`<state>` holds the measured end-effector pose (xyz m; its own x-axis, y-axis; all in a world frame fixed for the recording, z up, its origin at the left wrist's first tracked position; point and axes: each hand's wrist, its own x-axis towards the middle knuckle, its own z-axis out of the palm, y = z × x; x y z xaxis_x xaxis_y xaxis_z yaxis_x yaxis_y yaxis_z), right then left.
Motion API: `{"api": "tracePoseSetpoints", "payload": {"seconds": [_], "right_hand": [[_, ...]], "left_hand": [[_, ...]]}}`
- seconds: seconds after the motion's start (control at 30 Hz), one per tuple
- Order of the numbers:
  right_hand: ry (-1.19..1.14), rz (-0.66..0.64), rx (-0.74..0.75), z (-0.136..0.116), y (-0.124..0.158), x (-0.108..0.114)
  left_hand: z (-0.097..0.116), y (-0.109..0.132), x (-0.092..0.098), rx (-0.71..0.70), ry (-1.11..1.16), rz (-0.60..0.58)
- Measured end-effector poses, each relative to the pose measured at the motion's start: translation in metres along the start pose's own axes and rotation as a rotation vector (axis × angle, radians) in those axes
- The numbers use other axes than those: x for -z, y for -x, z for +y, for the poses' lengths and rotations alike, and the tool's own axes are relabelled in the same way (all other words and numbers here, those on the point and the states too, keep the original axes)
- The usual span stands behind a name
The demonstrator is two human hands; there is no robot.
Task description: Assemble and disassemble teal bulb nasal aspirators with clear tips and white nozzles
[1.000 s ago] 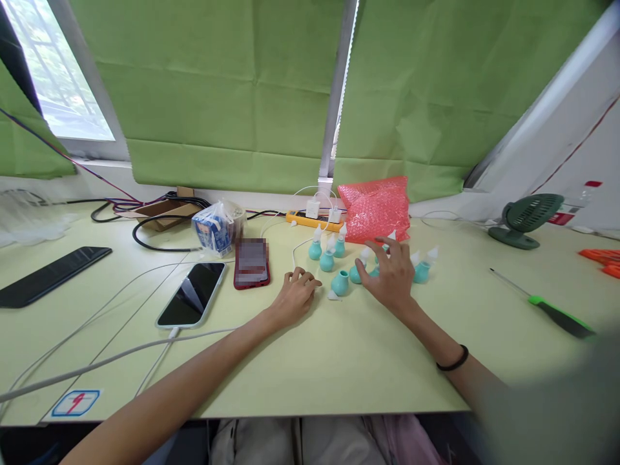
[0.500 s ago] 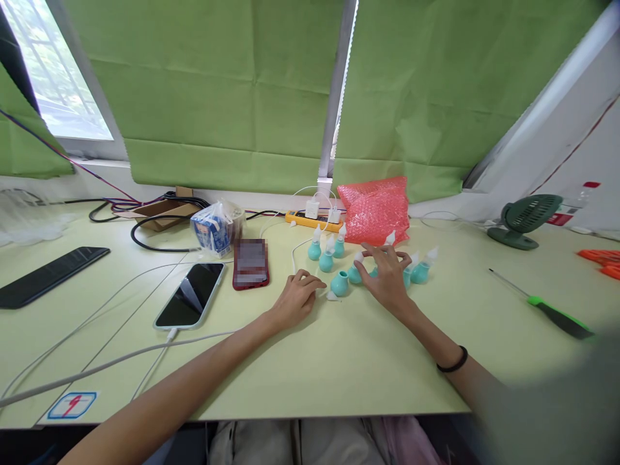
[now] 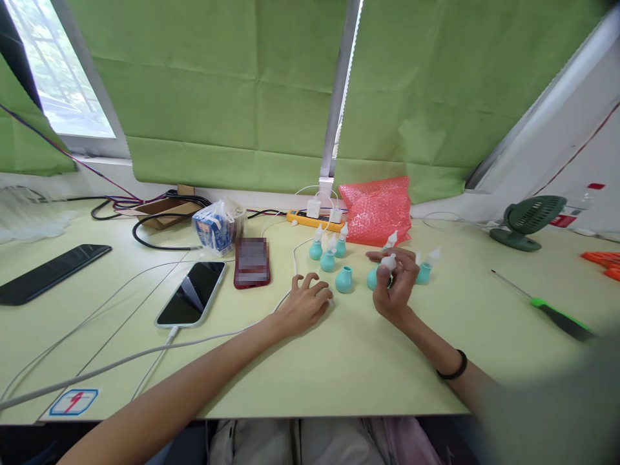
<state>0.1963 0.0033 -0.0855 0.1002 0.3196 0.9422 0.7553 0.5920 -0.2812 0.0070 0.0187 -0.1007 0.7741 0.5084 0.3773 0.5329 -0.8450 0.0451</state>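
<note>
My right hand [image 3: 394, 287] is closed around a nasal aspirator, with its whitish tip [image 3: 389, 261] showing above the thumb. My fingers hide most of its body. My left hand [image 3: 307, 305] rests palm down on the table, its fingers apart and loosely bent, holding nothing I can see. Between the hands stands a teal bulb [image 3: 344, 280] with an open neck and no tip. Another teal bulb [image 3: 372, 278] is partly behind my right hand. Several teal aspirators with clear tips [image 3: 327, 258] stand farther back, and one more [image 3: 423, 271] is to the right.
Behind the aspirators lies a red bubble-wrap pouch [image 3: 375, 210] beside a yellow power strip [image 3: 314, 221]. Two phones [image 3: 191, 296] and a tissue pack [image 3: 216, 229] are at left, with white cables crossing the table. A screwdriver [image 3: 557, 316] and a green fan [image 3: 527, 223] are at right.
My right hand has moved slightly right and turned, lifting an aspirator from beside the open bulb. My left hand has shifted a little right and toward me; the small clear tip near it is now hidden.
</note>
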Motion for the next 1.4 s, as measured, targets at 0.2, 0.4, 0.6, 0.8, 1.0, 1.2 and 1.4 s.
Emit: {"api": "tracePoseSetpoints", "payload": {"seconds": [0.2, 0.4, 0.6, 0.8, 1.0, 1.2, 1.4], "right_hand": [[0.004, -0.392, 0.017, -0.012, 0.012, 0.000], [-0.010, -0.710, 0.011, -0.033, 0.010, 0.001], [0.071, -0.773, -0.024, -0.035, 0.011, -0.004], [0.072, -0.852, -0.024, -0.038, 0.016, -0.005], [-0.008, -0.840, -0.083, -0.042, 0.017, -0.003], [-0.185, -0.827, -0.171, -0.042, 0.011, -0.001], [-0.293, -0.780, -0.239, -0.036, 0.010, 0.001]], "left_hand": [[0.001, -0.002, -0.003, 0.030, 0.050, -0.006], [-0.010, -0.003, -0.007, 0.216, 0.055, 0.072], [-0.016, -0.002, -0.004, 0.297, 0.126, 0.117], [-0.003, -0.001, 0.014, 0.259, 0.261, 0.137], [0.000, -0.005, 0.013, 0.207, 0.392, 0.048], [-0.009, -0.010, 0.024, 0.195, 0.385, 0.053], [-0.025, -0.005, 0.009, 0.369, 0.173, 0.128]]}}
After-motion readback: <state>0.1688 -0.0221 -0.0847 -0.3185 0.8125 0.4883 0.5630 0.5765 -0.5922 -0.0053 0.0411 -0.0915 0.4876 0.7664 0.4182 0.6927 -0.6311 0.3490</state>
